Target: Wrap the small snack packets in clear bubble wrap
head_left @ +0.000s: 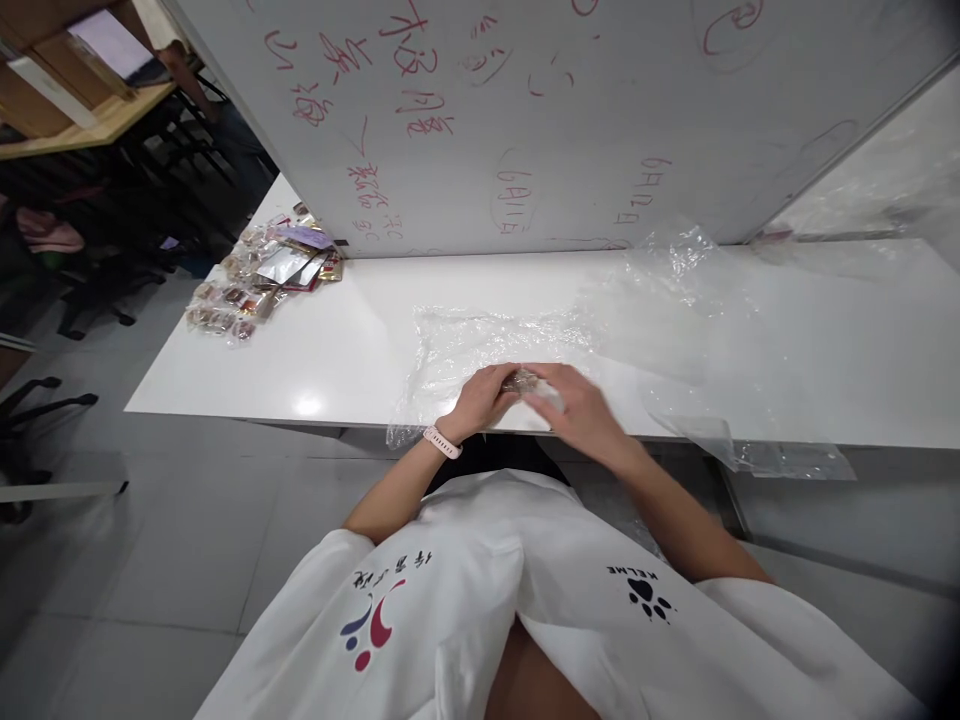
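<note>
Table [270, 380]: hard, smooth, white and long; its front edge runs just before my body, which probably lets me work close in.
Board [480, 120]: flat, stiff, white, red handwriting on it; stands upright along the table's back edge, perhaps as a screen.
Bag [690, 320]: thin, clear, wrinkled plastic spread over the right part, one end drooping past the front edge; likely left loose because it weighs so little.
Wrap [480, 335]: crinkled, shiny clear film at the middle of the front edge, a corner hanging over; I cannot tell where it ends and the bag begins.
Pile [259, 275]: many small glossy packs, some flat and silvery, heaped along the left edge towards the back corner, seemingly to keep them clear of my arms.
Left grip [484, 398]: fingers curled in, holding the packet from its left side, I judge to steady it.
Right grip [574, 405]: somewhat blurred; thumb and fingertips narrowed on the packet's other side.
Packet [520, 380]: small, shiny, brownish, between my fingertips near the front edge's middle; its contents are too hidden to tell.
</note>
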`<action>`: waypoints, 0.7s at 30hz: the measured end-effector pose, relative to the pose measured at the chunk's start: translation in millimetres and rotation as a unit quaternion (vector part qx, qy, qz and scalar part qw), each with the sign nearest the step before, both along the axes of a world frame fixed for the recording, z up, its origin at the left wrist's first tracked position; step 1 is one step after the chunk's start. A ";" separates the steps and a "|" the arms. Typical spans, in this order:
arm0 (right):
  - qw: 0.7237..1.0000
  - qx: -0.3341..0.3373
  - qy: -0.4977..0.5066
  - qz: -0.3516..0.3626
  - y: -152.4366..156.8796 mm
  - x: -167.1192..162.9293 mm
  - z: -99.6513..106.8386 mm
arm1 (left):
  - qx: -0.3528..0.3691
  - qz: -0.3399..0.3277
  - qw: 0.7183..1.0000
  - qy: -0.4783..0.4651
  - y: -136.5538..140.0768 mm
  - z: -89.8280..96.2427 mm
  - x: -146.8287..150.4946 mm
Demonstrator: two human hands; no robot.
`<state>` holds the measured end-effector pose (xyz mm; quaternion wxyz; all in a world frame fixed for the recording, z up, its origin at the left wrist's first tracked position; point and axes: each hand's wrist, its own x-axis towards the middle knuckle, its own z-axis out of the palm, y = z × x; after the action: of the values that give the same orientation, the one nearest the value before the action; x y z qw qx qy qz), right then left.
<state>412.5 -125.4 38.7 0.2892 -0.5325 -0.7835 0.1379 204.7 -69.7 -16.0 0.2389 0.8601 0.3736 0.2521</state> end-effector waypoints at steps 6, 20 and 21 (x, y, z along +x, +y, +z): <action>1.000 -0.020 0.005 -0.013 8.4 -10.6 -57.3 | -0.045 -0.035 0.998 0.016 2.4 18.5 -20.6; 0.967 -0.200 0.073 -0.141 26.0 4.0 -38.4 | 0.090 0.302 0.931 0.187 9.0 78.5 -100.4; 0.966 -0.204 0.063 -0.144 28.3 2.2 -37.3 | 0.139 0.285 0.938 0.140 2.9 74.2 -88.9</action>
<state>414.8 -97.1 1.4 0.2399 -0.6778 -0.6340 0.2847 115.8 -66.8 58.3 -0.0194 0.7685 0.5945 0.2360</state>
